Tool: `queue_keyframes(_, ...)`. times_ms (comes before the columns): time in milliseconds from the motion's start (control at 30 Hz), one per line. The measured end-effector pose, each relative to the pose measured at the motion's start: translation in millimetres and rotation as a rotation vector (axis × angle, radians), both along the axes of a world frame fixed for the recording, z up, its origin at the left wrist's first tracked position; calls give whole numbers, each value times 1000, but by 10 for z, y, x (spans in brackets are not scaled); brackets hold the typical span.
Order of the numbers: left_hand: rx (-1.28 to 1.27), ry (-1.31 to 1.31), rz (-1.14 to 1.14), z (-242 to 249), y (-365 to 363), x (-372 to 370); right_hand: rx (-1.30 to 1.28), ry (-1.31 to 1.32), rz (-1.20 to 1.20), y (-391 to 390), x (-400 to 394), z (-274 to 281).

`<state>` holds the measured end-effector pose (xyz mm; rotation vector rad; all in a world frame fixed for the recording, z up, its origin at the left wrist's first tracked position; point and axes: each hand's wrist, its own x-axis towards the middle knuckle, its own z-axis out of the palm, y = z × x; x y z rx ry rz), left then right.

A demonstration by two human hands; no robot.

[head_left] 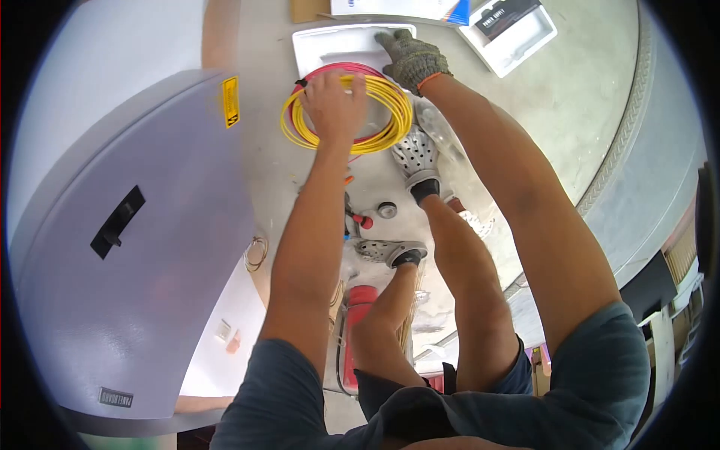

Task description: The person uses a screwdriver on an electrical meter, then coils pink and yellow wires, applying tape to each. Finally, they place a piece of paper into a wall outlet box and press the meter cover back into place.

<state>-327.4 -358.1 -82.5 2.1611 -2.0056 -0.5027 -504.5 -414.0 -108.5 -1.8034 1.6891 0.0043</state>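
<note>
My left hand (pixel 335 105) is bare and has its fingers curled over the upper part of a coil of yellow wire (pixel 390 101). Loops of red wire (pixel 337 67) lie along the coil's far side, with a black tie at the left. On my right hand (pixel 417 61) is a grey-green knit glove with an orange cuff. Its fingers reach over the right end of a white foam tray (pixel 319 46), just beyond the coil, and appear to grip that wall. The fingertips inside the tray are partly hard to make out.
A second white foam tray (pixel 517 52) with a black label lies at the far right, near a white-and-blue box (pixel 397 7). A grey panelboard door (pixel 142 247) fills the left. A tape roll (pixel 387 210), red-handled tool (pixel 364 222) and red cylinder (pixel 360 300) are near my feet.
</note>
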Motion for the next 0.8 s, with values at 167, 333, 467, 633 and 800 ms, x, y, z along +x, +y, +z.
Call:
queue_keyframes(167, 113, 142, 1, 253, 180, 126, 210, 162, -53, -40, 55, 198)
queue_keyframes(333, 171, 436, 295, 673, 411, 36, 95, -66, -367, 326, -130, 1174)
queue_keyframes(467, 428, 1411, 884, 1121, 715, -60, 363, -167, -217, 613, -268, 1975)
queue_keyframes(633, 643, 1772, 1053, 1709, 1401, 102, 182, -300, 391, 1197, -223, 2288)
queue_keyframes(800, 507, 1875, 1333, 2210, 2188, 436, 113, -235, 700, 1692, 393, 2734)
